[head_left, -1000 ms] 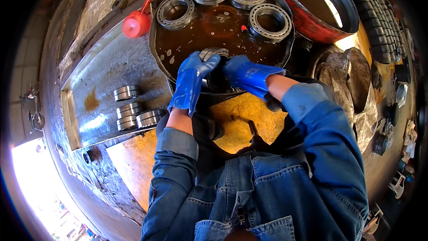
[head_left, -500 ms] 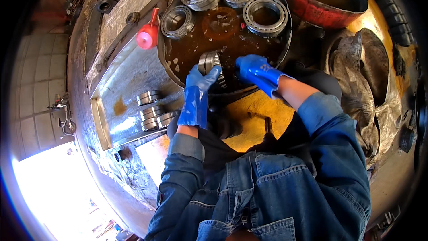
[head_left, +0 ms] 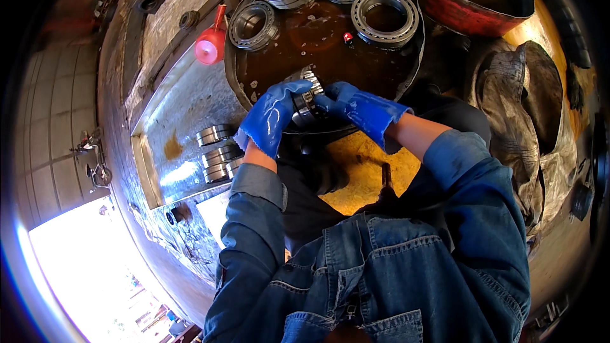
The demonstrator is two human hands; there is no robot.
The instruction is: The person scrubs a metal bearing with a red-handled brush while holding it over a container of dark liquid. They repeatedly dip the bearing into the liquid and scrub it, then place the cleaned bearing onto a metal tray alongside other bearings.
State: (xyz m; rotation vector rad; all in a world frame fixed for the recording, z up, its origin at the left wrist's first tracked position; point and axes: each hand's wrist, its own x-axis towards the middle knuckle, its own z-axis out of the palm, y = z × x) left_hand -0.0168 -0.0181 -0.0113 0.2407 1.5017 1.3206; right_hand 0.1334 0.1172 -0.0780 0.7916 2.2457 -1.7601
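Both my hands wear blue rubber gloves. A steel roller bearing (head_left: 307, 109) is tilted on its side above the near rim of a round basin (head_left: 230, 82) of dark brown liquid. My left hand (head_left: 272, 107) grips it from the left, its thumb and fingers around the ring. From the right, my right hand (head_left: 346, 98) has its fingers pressed on the bearing's open side; the fingertips are partly hidden. Several larger bearings sit in the liquid along the far side, one of them a wide ring bearing (head_left: 385, 18) at the right. Near it is a small red thing (head_left: 348, 38).
Left of the basin lies a metal tray (head_left: 166, 121) with several smaller bearings (head_left: 219, 154) at its near end. A red funnel-like tool (head_left: 210, 44) rests on the tray's far edge. At far right stand a red drum half (head_left: 467, 6) and a crumpled dirty sack (head_left: 508, 108).
The bearing has turned so its rollers face up and right. My left hand has come up and over it; my right hand has moved left from the liquid onto the bearing.
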